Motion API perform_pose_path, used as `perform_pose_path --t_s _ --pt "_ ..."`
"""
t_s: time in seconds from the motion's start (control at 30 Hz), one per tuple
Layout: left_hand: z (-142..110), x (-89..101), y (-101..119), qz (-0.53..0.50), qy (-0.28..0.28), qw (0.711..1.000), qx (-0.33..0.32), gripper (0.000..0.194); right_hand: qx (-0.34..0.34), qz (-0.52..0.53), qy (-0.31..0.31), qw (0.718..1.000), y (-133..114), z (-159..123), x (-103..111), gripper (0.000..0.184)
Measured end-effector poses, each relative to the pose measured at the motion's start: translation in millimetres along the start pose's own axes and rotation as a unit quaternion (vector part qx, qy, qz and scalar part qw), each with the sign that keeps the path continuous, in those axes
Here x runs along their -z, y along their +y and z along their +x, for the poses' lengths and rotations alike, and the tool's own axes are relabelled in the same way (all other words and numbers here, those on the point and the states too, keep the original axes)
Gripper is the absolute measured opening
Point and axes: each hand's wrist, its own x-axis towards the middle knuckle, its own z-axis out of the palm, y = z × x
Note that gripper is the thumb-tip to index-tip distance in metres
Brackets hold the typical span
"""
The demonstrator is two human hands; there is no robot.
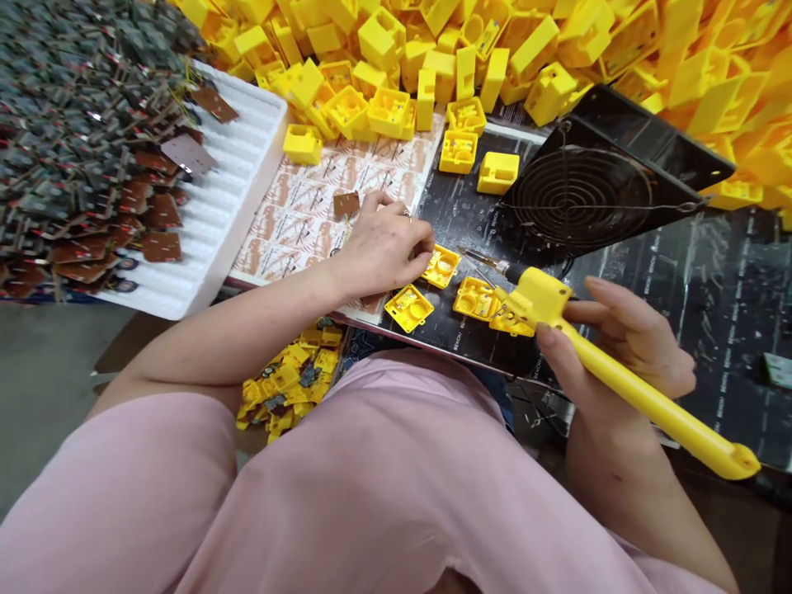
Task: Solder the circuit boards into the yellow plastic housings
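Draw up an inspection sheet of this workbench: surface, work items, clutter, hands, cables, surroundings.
Surface: black mat with pale flecks; patterned sheet to its left.
Work items: open yellow casings near the front edge; yellow-handled tool with a thin metal tip; brown board beside the left hand.
Clutter: casing heap along the back; circuit-board heap on a white tray.
Hands: left at one casing, grip unclear; right hand holds the tool.
Cables: dark cables below the front edge, route unclear.
Surroundings: black fan behind the tool; grey floor at left.
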Motion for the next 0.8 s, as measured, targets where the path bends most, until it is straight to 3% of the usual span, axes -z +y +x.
perform_pose_path --t_s 0.1,0.23,0.33,0.67,0.8 --pt "1 3.5 4 0.014 -0.001 1.0 -0.002 0.024 0.023 -0.011 0.046 0.999 -8 6 -6 0.058" --pt "3 7.7 6 0.023 -0.008 1.0 0.013 0.025 0.055 -0.046 0.058 0.996 -13 8 -11 0.036" --pt "6 7.8 6 0.029 -0.026 0.999 0.022 0.024 0.117 -0.035 0.045 0.991 -17 15 -14 0.023" --pt "16 6.1 6 0.04 -0.031 0.999 -0.019 0.021 0.226 -0.093 0.013 0.97 -30 38 -16 0.026" --pt "19 7.3 6 0.03 -0.038 0.999 -0.017 0.02 0.173 -0.103 0.001 0.98 -26 35 -7 0.018"
